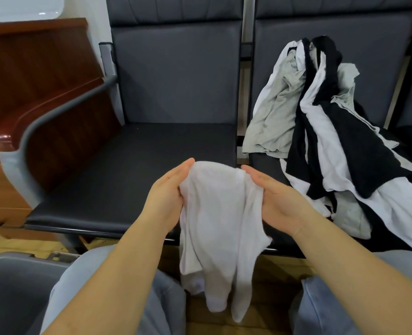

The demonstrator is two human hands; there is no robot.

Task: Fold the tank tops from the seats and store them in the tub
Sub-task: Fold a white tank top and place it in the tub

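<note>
— Dark padded seats run in a row across the view; the left seat (137,165) has nothing lying on its cushion, and a grey metal armrest (62,110) curves down its left side, with a reddish wooden cabinet (38,76) behind that. What lies on the next one?

— On the right seat (265,165) sits a heap of tank tops (333,131) — grey, white and black ones tangled together, some leaning up against the backrest, the rest spilling toward the seat's front edge.

— And the person?

— Seated facing the seats, knees in pale blue trousers (159,298) at the bottom of the view. Both forearms reach forward, and between the hands hangs a white tank top (214,226), bunched at the top and drooping past the seat edge down toward the wooden floor (280,262).

— How do the hands hold it?

— The left hand (168,197) has its fingers straight and pressed together, pointing away from the person, palm flat against the garment's left side. The right hand (277,199) mirrors it on the other side, fingers likewise straight and together, thumb lying along the cloth. Whether any fingertip pinches the fabric underneath cannot be told.

— Where is the tub?

— A grey tub (18,274) stands at the lower left, beside the person's left knee; only a rim and part of the inside show.
</note>
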